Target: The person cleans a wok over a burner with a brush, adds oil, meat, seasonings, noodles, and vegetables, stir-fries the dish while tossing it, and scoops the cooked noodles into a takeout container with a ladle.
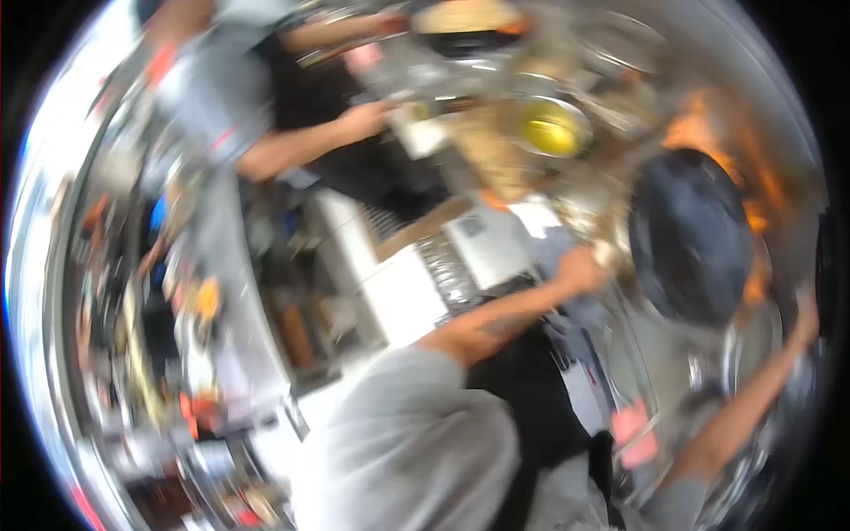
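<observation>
My wide view arrives bright but heavily smeared, with blur across nearly everything, so the small items along the long grey metal counter point(236, 288) lose their outlines. Harsh white light washes out the upper-left rim, and a blue fringe lines the left edge. Bright orange flames point(695, 124) glow behind the round black pan point(689, 237), whose dark surface looks hazy to me. The white floor tiles point(403, 299) are nearly blown out. Straight lines bow toward the black corners.
</observation>
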Motion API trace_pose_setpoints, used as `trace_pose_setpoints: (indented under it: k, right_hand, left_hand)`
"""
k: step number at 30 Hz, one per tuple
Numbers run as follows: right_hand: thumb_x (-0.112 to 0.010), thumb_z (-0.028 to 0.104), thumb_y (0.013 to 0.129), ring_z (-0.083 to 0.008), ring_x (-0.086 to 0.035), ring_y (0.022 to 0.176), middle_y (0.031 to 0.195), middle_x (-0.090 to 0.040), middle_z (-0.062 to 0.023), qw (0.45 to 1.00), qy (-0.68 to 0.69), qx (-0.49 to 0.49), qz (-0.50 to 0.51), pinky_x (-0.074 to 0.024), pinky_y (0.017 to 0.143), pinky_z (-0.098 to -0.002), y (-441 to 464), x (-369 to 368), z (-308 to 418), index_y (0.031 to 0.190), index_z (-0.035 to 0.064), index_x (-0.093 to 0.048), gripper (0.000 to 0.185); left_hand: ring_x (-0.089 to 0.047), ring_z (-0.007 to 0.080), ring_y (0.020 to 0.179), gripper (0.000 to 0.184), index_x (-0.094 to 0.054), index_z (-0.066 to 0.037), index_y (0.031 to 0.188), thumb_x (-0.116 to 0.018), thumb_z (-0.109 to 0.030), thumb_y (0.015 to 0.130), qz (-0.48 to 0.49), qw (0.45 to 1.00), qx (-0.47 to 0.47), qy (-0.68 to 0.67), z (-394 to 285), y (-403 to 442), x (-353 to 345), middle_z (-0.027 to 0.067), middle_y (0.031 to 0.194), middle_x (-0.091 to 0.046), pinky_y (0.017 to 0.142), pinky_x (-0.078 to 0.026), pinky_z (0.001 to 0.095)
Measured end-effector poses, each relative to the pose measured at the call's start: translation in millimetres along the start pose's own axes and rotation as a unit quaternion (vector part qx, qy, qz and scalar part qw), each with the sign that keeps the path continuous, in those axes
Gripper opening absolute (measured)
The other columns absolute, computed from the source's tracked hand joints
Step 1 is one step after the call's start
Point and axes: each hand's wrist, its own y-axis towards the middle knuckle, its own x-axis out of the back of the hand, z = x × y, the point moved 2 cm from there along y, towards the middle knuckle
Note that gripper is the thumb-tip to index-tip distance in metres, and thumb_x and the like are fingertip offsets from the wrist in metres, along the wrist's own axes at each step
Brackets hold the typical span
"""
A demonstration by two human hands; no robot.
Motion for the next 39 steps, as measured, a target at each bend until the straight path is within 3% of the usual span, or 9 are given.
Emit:
trace_pose_setpoints:
  k: [4, 6, 11, 21, 24, 31, 35, 36, 39]
  right_hand:
    - [-0.042, 0.029, 0.103, -0.0267, -0.046, 0.133, 0.146, -0.046, -0.0167, 0.946, 0.014, 0.201, -0.253, -0.0349, 0.109, -0.0336, 8, 47, 58, 0.144, 0.0042, -0.044, 0.048]
    - [-0.048, 0.032, 0.101, -0.0259, -0.047, 0.131, 0.147, -0.045, -0.0155, 0.893, 0.447, -0.05, -0.031, -0.0397, 0.105, -0.0341, -50, 145, 196, 0.145, 0.0048, -0.042, 0.052]
    - [-0.051, 0.036, 0.1, -0.0187, -0.063, 0.082, 0.135, -0.055, -0.0124, 0.788, 0.443, 0.037, 0.426, -0.0526, 0.063, -0.0286, -110, 66, 243, 0.142, 0.0051, -0.047, 0.052]
    - [-0.056, 0.031, 0.098, -0.0135, -0.06, 0.072, 0.121, -0.063, -0.0119, 0.732, 0.55, -0.122, 0.383, -0.0496, 0.056, -0.026, -54, 37, 398, 0.137, 0.0019, -0.051, 0.049]
    - [-0.052, 0.03, 0.099, -0.0105, -0.058, 0.078, 0.106, -0.063, -0.005, 0.724, 0.573, -0.004, 0.384, -0.0489, 0.064, -0.0255, -91, 37, 336, 0.138, 0.002, -0.051, 0.048]
    - [-0.055, 0.03, 0.097, -0.0177, -0.06, 0.099, 0.117, -0.065, -0.0082, 0.802, 0.512, -0.04, 0.305, -0.0479, 0.082, -0.031, -66, 22, 355, 0.129, 0.0048, -0.06, 0.041]
    - [-0.056, 0.03, 0.096, -0.0219, -0.062, 0.11, 0.124, -0.065, -0.0101, 0.929, 0.273, 0.129, 0.215, -0.0473, 0.093, -0.0341, -61, -31, 381, 0.123, 0.0064, -0.065, 0.037]
    - [-0.058, 0.035, 0.093, -0.0259, -0.06, 0.116, 0.124, -0.065, -0.0143, 0.836, 0.505, 0.07, 0.201, -0.0437, 0.099, -0.0339, -84, -10, 374, 0.122, 0.006, -0.065, 0.042]
    - [-0.051, 0.041, 0.094, -0.0407, -0.061, 0.107, 0.116, -0.064, -0.0232, 0.931, 0.256, -0.108, 0.239, -0.0482, 0.093, -0.0439, -78, 13, 279, 0.121, 0.0107, -0.065, 0.043]
  left_hand:
    - [-0.046, 0.035, 0.118, 0.068, -0.064, -0.009, 0.116, -0.064, -0.062, 0.074, -0.091, 0.952, -0.126, 0.265, 46, -2, -22, 0.0205, 0.121, -0.053, 0.095, -0.033, 0.0543]
    - [-0.047, 0.0386, 0.115, 0.078, -0.057, -0.004, 0.12, -0.069, -0.061, 0.068, -0.162, 0.958, -0.197, 0.131, 27, -14, -17, 0.023, 0.119, -0.051, 0.093, -0.035, 0.0543]
    - [-0.05, 0.0367, 0.112, 0.062, -0.065, -0.005, 0.097, -0.075, -0.053, 0.059, -0.219, 0.784, -0.581, -0.006, -99, -58, -23, 0.0198, 0.109, -0.056, 0.107, -0.027, 0.0601]
    - [-0.066, 0.0234, 0.075, 0.024, -0.072, -0.013, 0.074, -0.066, -0.035, 0.077, -0.097, 0.868, -0.448, 0.19, -125, -14, -111, 0.0079, 0.079, -0.071, 0.093, -0.039, 0.0425]
    - [-0.065, 0.0255, 0.083, 0.026, -0.074, -0.012, 0.077, -0.067, -0.037, 0.076, -0.059, 0.872, -0.444, 0.197, -129, -25, -100, 0.0083, 0.082, -0.071, 0.096, -0.037, 0.0439]
    - [-0.066, 0.026, 0.081, 0.031, -0.074, -0.014, 0.075, -0.065, -0.043, 0.079, -0.09, 0.851, -0.469, 0.22, -128, -31, -61, 0.0082, 0.076, -0.07, 0.081, -0.044, 0.0451]
    - [-0.065, 0.029, 0.066, 0.026, -0.07, -0.008, 0.066, -0.068, -0.033, 0.074, -0.079, 0.857, -0.486, 0.152, -123, -15, -70, 0.0114, 0.066, -0.066, 0.066, -0.048, 0.0432]
    - [-0.065, 0.0299, 0.067, 0.028, -0.069, -0.007, 0.067, -0.072, -0.034, 0.074, -0.076, 0.865, -0.483, 0.113, -132, -20, -58, 0.0123, 0.066, -0.065, 0.067, -0.047, 0.0436]
    - [-0.063, 0.0292, 0.072, 0.027, -0.067, -0.007, 0.07, -0.072, -0.032, 0.078, -0.017, 0.852, -0.517, 0.08, -135, -15, -68, 0.0114, 0.068, -0.065, 0.072, -0.043, 0.0419]
